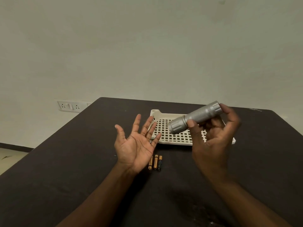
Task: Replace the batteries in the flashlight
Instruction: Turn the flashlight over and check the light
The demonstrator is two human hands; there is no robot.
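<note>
Plain grey-green wall fills the upper half of the view, with a white socket plate [70,106] low on the left, and below it a dark table [82,161] runs toward the viewer.

On the far middle of the table sits a cream perforated tray [173,138], slotted like a drainer; it looks set there to keep small parts from rolling off. Nearer, just left of centre, three AAA batteries [155,162] lie side by side, parallel and touching or nearly so, their gold ends pointing away. Lined up like this they are easy to take one at a time, though whether they are the fresh cells or the spent ones cannot be told.

The right hand [213,138] holds the silver flashlight [195,117] above the tray, pinching its knurled barrel between thumb and curled fingers. The torch is tilted, its wider head end down-left and its tail end up-right. Both ends appear capped, so it seems closed; I judge the tilt and loose grip suit turning it to find the end that unscrews.

The left hand [136,145] hovers palm-up, fingers spread and straight, holding nothing, near the tray's left edge and above the batteries. It looks ready either to receive the flashlight's head for twisting or to catch cells tipped out.
</note>
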